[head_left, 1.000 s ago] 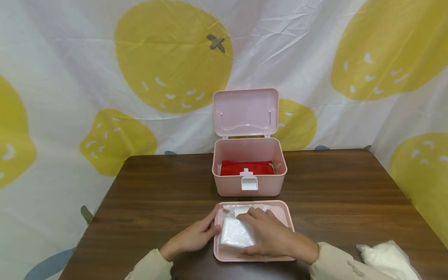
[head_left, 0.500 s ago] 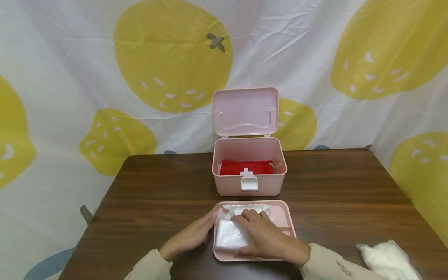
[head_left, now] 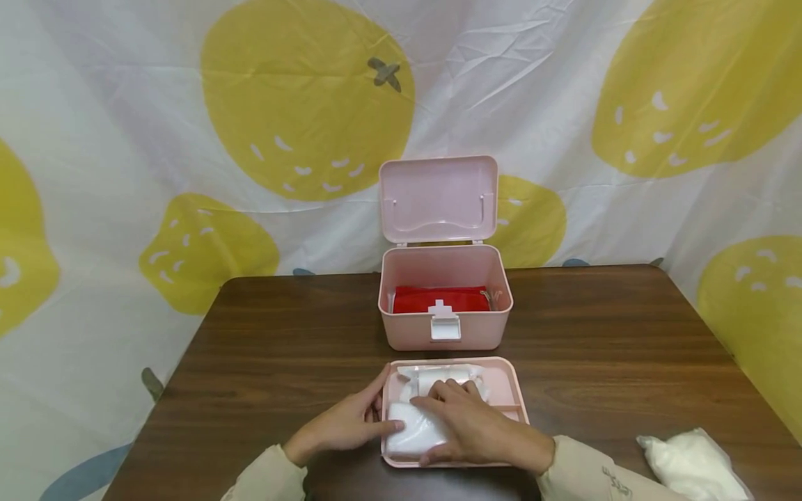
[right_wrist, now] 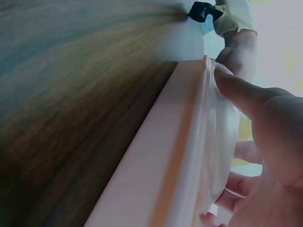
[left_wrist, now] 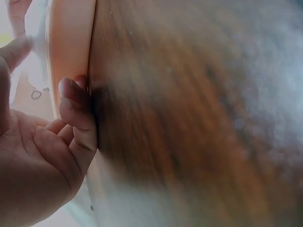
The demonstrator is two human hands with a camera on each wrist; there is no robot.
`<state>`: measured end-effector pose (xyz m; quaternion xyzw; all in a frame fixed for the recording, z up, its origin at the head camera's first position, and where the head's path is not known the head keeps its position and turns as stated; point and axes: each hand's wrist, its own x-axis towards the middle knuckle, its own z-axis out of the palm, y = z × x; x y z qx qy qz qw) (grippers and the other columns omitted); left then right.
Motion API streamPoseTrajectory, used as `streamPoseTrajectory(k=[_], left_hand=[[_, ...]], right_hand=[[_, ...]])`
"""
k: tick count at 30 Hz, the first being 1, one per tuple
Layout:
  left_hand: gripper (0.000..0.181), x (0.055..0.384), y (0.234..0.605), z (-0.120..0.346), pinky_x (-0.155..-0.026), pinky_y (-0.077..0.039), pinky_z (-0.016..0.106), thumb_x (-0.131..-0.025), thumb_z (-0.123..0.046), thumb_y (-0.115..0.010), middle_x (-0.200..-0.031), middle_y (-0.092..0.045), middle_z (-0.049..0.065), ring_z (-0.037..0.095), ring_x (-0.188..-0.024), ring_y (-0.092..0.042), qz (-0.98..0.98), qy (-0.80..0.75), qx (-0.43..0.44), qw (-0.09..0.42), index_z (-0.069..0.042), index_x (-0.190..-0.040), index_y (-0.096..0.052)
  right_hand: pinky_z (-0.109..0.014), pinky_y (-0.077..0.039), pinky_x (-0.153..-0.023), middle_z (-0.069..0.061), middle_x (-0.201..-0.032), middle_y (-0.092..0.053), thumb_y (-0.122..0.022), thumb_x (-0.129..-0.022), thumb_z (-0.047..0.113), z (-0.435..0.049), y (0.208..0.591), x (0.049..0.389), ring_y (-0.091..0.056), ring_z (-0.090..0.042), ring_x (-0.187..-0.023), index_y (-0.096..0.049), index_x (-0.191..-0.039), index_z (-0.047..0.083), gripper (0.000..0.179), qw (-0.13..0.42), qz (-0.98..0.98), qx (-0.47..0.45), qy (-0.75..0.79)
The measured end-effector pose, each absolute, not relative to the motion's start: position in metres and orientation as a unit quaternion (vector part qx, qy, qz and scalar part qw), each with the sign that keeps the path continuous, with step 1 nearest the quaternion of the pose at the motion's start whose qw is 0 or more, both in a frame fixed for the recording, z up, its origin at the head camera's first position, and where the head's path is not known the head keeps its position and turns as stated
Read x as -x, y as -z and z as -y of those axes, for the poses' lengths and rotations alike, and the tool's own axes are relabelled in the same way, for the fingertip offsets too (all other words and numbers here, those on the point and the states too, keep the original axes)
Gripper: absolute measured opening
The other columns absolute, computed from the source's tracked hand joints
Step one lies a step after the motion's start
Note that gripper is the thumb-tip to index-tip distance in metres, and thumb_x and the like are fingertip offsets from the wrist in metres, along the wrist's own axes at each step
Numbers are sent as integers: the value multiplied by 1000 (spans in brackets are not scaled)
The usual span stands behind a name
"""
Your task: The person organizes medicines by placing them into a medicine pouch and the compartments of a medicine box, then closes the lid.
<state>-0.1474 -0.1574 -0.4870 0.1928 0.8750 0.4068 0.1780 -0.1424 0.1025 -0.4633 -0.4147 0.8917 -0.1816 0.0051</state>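
A white packet in clear plastic (head_left: 413, 433) lies in the near left of a shallow pink tray (head_left: 504, 384). My right hand (head_left: 473, 426) grips this packet from its right side, with the thumb at the near edge and the fingers at the far one. At the tray's left edge is my left hand (head_left: 344, 423). Its thumb reaches over the rim and touches the packet, while in the left wrist view curled fingers (left_wrist: 78, 111) lie against the tray's outer wall. Behind the packet, a white roll in a clear wrapper (head_left: 438, 376) is partly covered by my right fingers.
An open pink box (head_left: 407, 334) with a white cross latch (head_left: 445, 325) stands behind the tray, its lid (head_left: 438, 202) raised. Inside lies a red pouch (head_left: 416, 299). A bagged white bundle (head_left: 692, 463) rests at the wooden table's (head_left: 601, 334) front right. A patterned curtain hangs behind.
The white packet has shifted left and towards me in the tray, with my right hand on it. My left thumb lifted off, then came back over the rim onto the packet.
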Motion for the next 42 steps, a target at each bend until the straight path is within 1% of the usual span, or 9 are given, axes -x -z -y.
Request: streamPoseTrajectory(k=[4,10,19,26,31,33,36,38,42], left_hand=[[98,147,487,157,-57,-41,21,-87,-48,-73,-87,-50,-2,5,-64,-47,-872,-411,-194,180,-21,-160,-13],[99,147,487,156,-58,-42,21,-87,-47,-73,-84,-49,-2,4,-64,-47,-871,-411,-199,179,-18,-160,-13],[102,148,488,155,-57,-40,21,-86,-51,-73,-76,-44,-4,5,-63,-45,-874,-403,-198,184,-20,-160,-10],[111,147,486,155,-55,-37,22,-80,-52,-78,-78,-43,-3,6,-62,-43,-876,-396,-196,193,-20,-160,-8],[113,147,485,154,-65,-40,24,-80,-52,-78,-80,-42,-2,9,-70,-45,-879,-389,-197,195,-17,-160,-6],[114,147,484,153,-71,-42,25,-80,-52,-78,-86,-48,1,12,-77,-49,-881,-385,-198,191,-15,-160,-7],[114,146,484,152,-81,-45,28,-80,-53,-78,-109,-58,9,14,-90,-52,-885,-378,-197,188,-13,-160,-7],[115,146,484,152,-88,-45,30,-80,-53,-78,-127,-57,13,15,-97,-52,-888,-373,-198,184,-12,-160,-6],[116,144,483,150,-94,-47,34,-79,-53,-78,-138,-53,17,17,-102,-54,-892,-364,-200,176,-11,-160,-6]], right_hand=[[-35,-34,-84,6,-110,-56,-73,-78,63,-106,463,143,-50,-9,-102,-57,-137,15,78,13,-884,431,181],[-44,-34,-90,3,-127,-57,-77,-82,44,-115,456,144,-52,-15,-115,-54,-139,14,68,34,-873,451,183],[-34,-38,-83,5,-107,-57,-87,-71,41,-122,455,148,-53,-12,-101,-65,-126,16,64,-21,-873,453,180],[-35,-40,-83,5,-105,-60,-86,-71,42,-121,457,148,-54,-12,-99,-69,-123,15,61,-30,-871,458,173],[-35,-43,-82,3,-107,-67,-87,-70,42,-119,455,146,-57,-15,-98,-70,-117,14,57,-44,-871,462,162],[-32,-44,-81,2,-105,-68,-87,-70,41,-118,455,146,-57,-15,-95,-71,-112,13,53,-44,-871,462,162],[-29,-47,-80,1,-103,-68,-87,-71,40,-118,456,146,-57,-15,-92,-70,-107,12,49,-43,-870,463,166],[-29,-48,-81,1,-103,-67,-87,-71,39,-118,457,145,-57,-14,-91,-70,-106,11,48,-38,-870,461,172],[-29,-50,-81,0,-102,-64,-89,-70,35,-118,460,144,-57,-14,-92,-69,-104,10,47,-43,-867,461,183]])
